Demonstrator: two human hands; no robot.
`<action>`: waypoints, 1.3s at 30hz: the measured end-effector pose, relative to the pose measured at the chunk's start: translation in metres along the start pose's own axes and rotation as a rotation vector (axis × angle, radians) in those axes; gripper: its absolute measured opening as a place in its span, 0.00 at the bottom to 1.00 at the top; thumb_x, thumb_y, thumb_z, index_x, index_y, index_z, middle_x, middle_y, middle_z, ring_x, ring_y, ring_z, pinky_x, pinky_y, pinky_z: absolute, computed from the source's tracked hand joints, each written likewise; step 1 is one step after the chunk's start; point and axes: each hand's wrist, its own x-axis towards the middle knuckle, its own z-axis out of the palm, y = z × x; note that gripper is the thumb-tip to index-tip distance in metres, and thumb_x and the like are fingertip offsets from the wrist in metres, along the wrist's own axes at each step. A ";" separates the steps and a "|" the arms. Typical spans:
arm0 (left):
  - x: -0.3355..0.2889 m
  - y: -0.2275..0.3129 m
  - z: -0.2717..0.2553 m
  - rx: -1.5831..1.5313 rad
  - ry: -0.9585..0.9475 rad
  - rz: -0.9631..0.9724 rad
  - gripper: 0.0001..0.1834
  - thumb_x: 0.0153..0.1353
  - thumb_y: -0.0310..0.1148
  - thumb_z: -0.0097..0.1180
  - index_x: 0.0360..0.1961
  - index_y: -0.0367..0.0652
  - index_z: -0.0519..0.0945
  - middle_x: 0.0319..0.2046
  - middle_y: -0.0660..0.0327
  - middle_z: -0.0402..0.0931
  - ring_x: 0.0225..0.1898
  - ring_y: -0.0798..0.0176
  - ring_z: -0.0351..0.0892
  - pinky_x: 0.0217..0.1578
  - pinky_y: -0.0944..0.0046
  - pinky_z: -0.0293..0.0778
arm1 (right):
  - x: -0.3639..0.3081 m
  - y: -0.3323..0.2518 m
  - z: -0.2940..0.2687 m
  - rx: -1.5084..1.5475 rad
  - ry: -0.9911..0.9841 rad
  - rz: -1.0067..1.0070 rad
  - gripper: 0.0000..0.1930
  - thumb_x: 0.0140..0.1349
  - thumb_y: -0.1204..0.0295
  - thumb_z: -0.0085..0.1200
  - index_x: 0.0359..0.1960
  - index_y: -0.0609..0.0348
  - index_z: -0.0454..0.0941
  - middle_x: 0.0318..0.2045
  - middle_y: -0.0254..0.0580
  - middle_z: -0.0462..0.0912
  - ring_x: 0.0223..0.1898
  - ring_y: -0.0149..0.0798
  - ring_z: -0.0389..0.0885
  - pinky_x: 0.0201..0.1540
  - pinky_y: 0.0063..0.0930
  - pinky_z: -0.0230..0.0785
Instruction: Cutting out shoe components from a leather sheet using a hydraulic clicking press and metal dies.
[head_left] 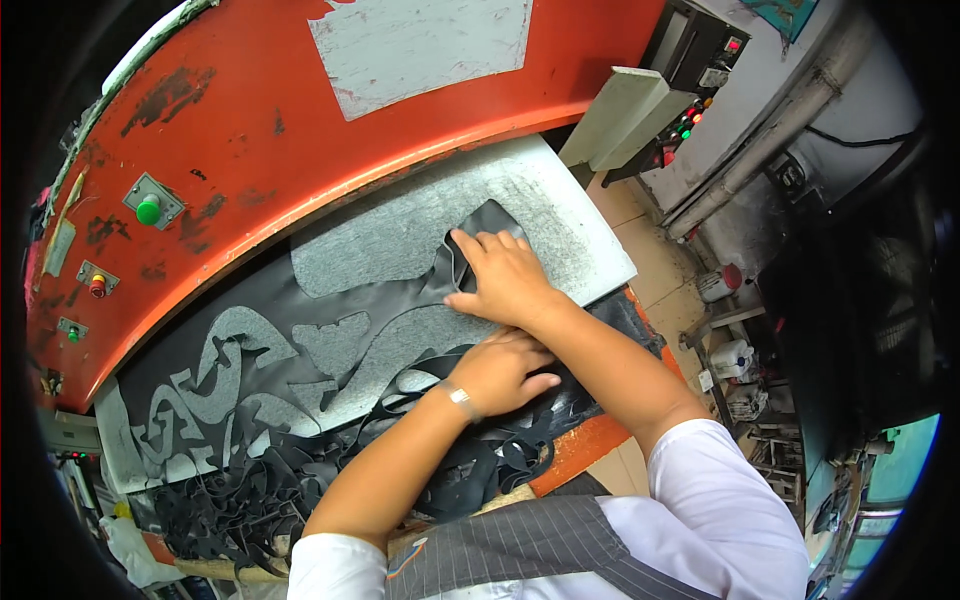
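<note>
A black leather-like sheet with large cut-out gaps lies across a pale, worn cutting board. Its far right end is bunched up under my right hand, whose thumb and fingers close around a raised fold. My left hand is just nearer to me, below the right wrist, with its thumb spread away from the fingers. Part of its fingertips is hard to see against the right forearm. Beneath that hand, curled black offcut strips hang along the board's near edge.
Above the board arches a big orange machine beam with a green push button and a red knob. A control box with lit buttons stands at the far right. A tangled heap of black scraps fills the near left.
</note>
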 end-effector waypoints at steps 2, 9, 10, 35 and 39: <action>-0.025 -0.002 -0.010 -0.065 0.249 -0.097 0.11 0.58 0.36 0.62 0.39 0.42 0.84 0.43 0.54 0.81 0.48 0.51 0.79 0.52 0.55 0.73 | -0.012 0.015 0.008 -0.025 0.092 -0.132 0.49 0.45 0.45 0.67 0.66 0.59 0.62 0.52 0.56 0.75 0.54 0.56 0.70 0.59 0.46 0.62; -0.055 -0.058 -0.040 0.136 0.509 -0.355 0.12 0.54 0.34 0.61 0.38 0.43 0.79 0.51 0.53 0.77 0.60 0.48 0.69 0.56 0.50 0.64 | -0.038 0.055 0.012 0.258 0.160 -0.079 0.37 0.42 0.59 0.71 0.55 0.62 0.73 0.47 0.49 0.78 0.50 0.53 0.73 0.57 0.40 0.63; -0.053 -0.060 -0.040 0.127 0.511 -0.356 0.12 0.54 0.34 0.61 0.38 0.43 0.79 0.51 0.53 0.77 0.60 0.48 0.69 0.56 0.50 0.64 | -0.042 0.051 0.016 0.316 0.204 -0.023 0.34 0.42 0.61 0.71 0.52 0.62 0.75 0.44 0.48 0.80 0.48 0.51 0.74 0.56 0.39 0.63; -0.025 -0.071 -0.038 0.112 0.517 -0.346 0.07 0.49 0.30 0.64 0.32 0.43 0.83 0.48 0.53 0.82 0.60 0.54 0.73 0.60 0.55 0.60 | -0.074 0.037 0.051 0.284 0.574 0.024 0.30 0.40 0.63 0.73 0.46 0.62 0.79 0.45 0.49 0.77 0.48 0.48 0.74 0.56 0.39 0.63; -0.022 -0.073 -0.040 0.112 0.490 -0.315 0.07 0.50 0.31 0.63 0.31 0.44 0.83 0.48 0.53 0.82 0.60 0.55 0.72 0.60 0.55 0.60 | -0.072 0.036 0.046 0.227 0.660 -0.052 0.28 0.38 0.67 0.72 0.43 0.65 0.78 0.39 0.48 0.79 0.43 0.49 0.77 0.52 0.41 0.68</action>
